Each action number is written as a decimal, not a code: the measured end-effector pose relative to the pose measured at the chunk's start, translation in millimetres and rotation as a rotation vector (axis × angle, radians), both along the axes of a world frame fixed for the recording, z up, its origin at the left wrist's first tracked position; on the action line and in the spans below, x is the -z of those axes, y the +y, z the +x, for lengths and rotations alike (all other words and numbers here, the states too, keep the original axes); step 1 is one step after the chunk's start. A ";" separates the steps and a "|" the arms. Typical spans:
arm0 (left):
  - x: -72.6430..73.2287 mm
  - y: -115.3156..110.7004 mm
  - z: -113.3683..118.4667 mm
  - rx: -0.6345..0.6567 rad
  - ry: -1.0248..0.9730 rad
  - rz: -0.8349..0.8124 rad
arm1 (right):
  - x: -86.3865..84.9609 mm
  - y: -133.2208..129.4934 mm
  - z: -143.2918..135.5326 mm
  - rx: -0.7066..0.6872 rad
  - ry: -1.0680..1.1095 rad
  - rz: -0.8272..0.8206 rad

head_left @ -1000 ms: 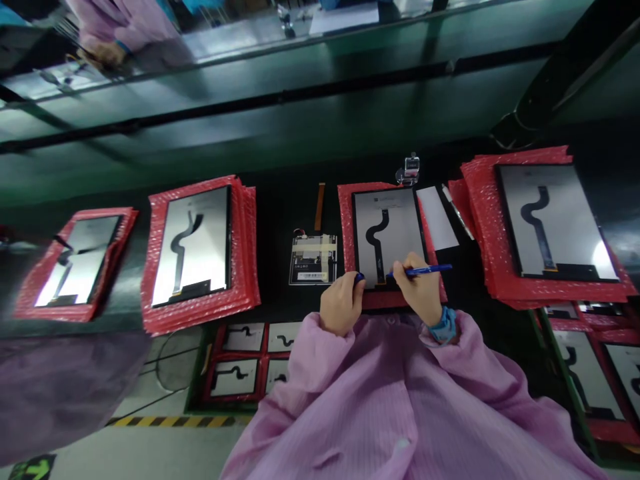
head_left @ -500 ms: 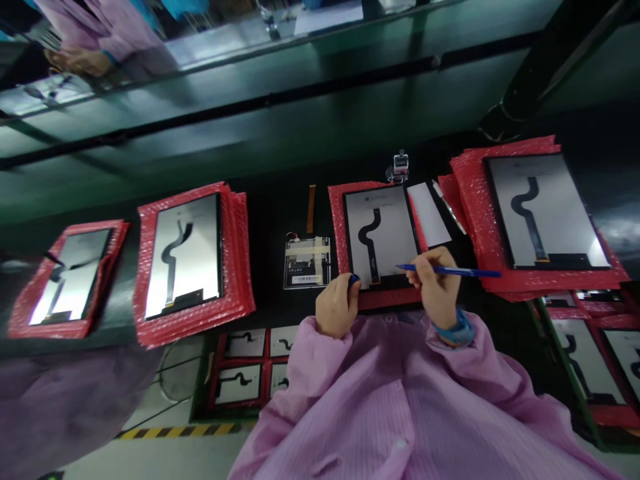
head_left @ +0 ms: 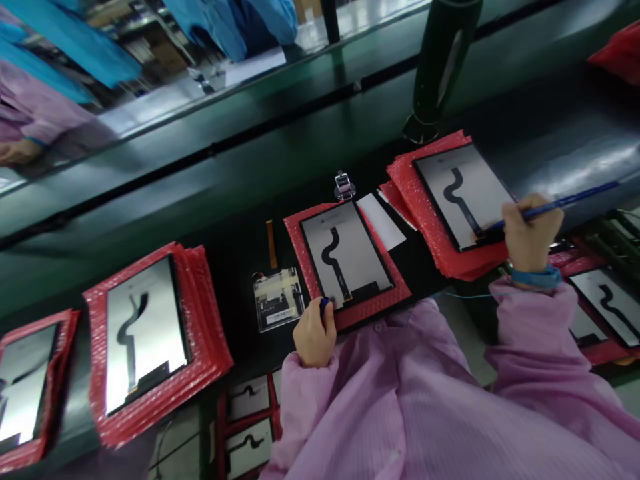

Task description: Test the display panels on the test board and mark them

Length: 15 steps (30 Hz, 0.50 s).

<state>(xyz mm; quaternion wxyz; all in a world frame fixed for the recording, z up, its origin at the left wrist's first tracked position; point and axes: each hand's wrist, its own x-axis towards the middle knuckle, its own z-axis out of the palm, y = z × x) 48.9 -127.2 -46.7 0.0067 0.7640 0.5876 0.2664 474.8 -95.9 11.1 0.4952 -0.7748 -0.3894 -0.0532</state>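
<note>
My left hand point(head_left: 315, 335) is closed on a small blue cap point(head_left: 324, 304) at the lower left corner of the middle display panel point(head_left: 345, 250), which lies on red bubble wrap. Out to the right, my right hand point(head_left: 533, 233) grips a blue pen point(head_left: 575, 200). The pen's tip is over the lower edge of the right display panel point(head_left: 463, 190), near the foot of its dark flex cable. Left of the middle panel are a small electronic module point(head_left: 278, 300) and an orange-brown strip point(head_left: 271, 245).
Stacks of red bubble wrap point(head_left: 207, 320) with panels stand at the left. Behind the middle panel is a clear and metal object point(head_left: 343, 187), beside a white card point(head_left: 383, 222). A dark green post point(head_left: 443, 67) rises behind the right stack. Other people are across the bench.
My right hand has moved with the pen from the middle panel to the right panel. My left hand remains by the middle panel's corner. The view has shifted right and tilted.
</note>
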 end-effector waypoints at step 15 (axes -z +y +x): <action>2.5 0.2 -0.5 -0.013 -0.008 -0.023 | 4.2 2.5 -0.2 -0.010 -0.035 -0.075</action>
